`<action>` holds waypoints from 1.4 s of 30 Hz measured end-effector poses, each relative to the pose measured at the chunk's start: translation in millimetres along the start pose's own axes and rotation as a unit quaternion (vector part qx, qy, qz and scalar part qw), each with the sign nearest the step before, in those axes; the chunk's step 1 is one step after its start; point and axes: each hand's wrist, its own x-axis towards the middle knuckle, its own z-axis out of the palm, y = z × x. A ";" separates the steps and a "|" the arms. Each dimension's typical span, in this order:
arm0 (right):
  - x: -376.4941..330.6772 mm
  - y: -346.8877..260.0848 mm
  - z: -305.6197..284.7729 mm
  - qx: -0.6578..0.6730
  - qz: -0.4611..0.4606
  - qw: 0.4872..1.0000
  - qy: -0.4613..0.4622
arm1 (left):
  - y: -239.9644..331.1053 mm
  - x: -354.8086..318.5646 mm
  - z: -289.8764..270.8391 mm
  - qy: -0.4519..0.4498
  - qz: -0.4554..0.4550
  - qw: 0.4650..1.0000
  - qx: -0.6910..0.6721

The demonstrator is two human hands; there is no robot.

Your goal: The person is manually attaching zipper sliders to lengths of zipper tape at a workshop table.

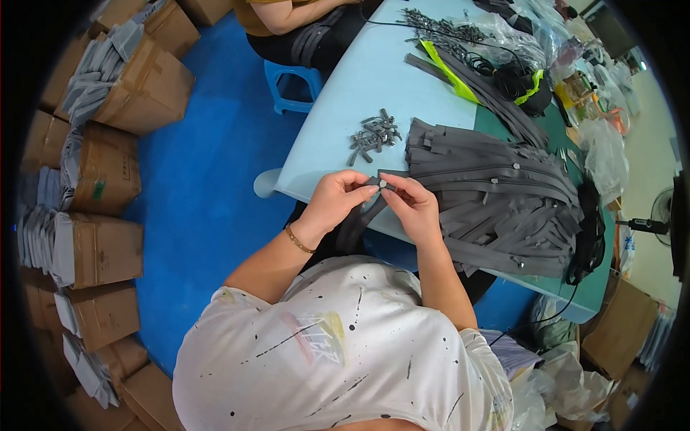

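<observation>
Both hands up at the near edge of the pale blue bench (345, 108), working one grey zipper tape (357, 219) that hangs down from the fingers toward my lap. Left hand (334, 201) pinches the top end of the tape, fingers clenched on it; right hand (410, 205) pinches beside it, thumb and forefinger closed around a small silver slider (382, 184) sitting right at the tape's end. I judge the step as seating the slider onto the tape; next move likely calls for holding the two tape halves aligned and steady while the slider is fed on, fine pinch, little force. The tape looks limp, dark grey, narrow, folded over itself below the hands; teeth too small to tell. Just right of the hands, a big heap of matching grey zipper tapes (496, 201) on the bench, some with sliders showing. Beyond the hands, a small pile of grey metal pulls (374, 135). Another person sits at the far end on a blue plastic stool (291, 82). Brown cardboard boxes (108, 172) of grey stock line the blue floor at left
</observation>
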 end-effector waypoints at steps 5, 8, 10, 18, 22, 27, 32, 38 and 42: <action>0.8 1.2 -0.5 0.003 0.012 1.000 -0.005 | -3.0 1.2 -1.3 -0.010 0.001 1.000 -0.003; 0.9 2.3 -0.2 0.033 0.015 0.999 0.005 | 0.6 -0.7 2.9 -0.003 0.013 1.000 0.025; 1.4 1.6 -1.0 0.074 0.046 0.996 0.015 | 5.2 -3.4 3.1 -0.024 -0.006 0.999 0.033; 1.9 2.4 -1.3 0.083 0.042 0.996 -0.001 | 1.8 2.0 -1.3 -0.050 0.006 0.985 0.168; 0.1 3.4 -0.9 0.053 0.010 0.999 -0.005 | 21.0 -1.2 3.6 -0.052 -0.022 0.983 0.173; -2.0 2.6 0.1 -0.010 -0.026 1.000 -0.002 | 17.4 -2.8 4.8 -0.042 -0.022 0.986 0.157; -1.2 4.2 0.6 -0.035 -0.037 0.999 0.008 | 18.7 -2.1 2.9 -0.042 0.002 0.977 0.211; -1.8 1.8 -0.8 -0.115 -0.093 0.989 0.001 | 5.0 0.0 0.7 -0.029 0.022 0.972 0.234; -1.2 -2.3 2.7 -0.053 -0.051 0.997 0.014 | -2.2 -0.9 1.0 -0.021 0.047 0.970 0.240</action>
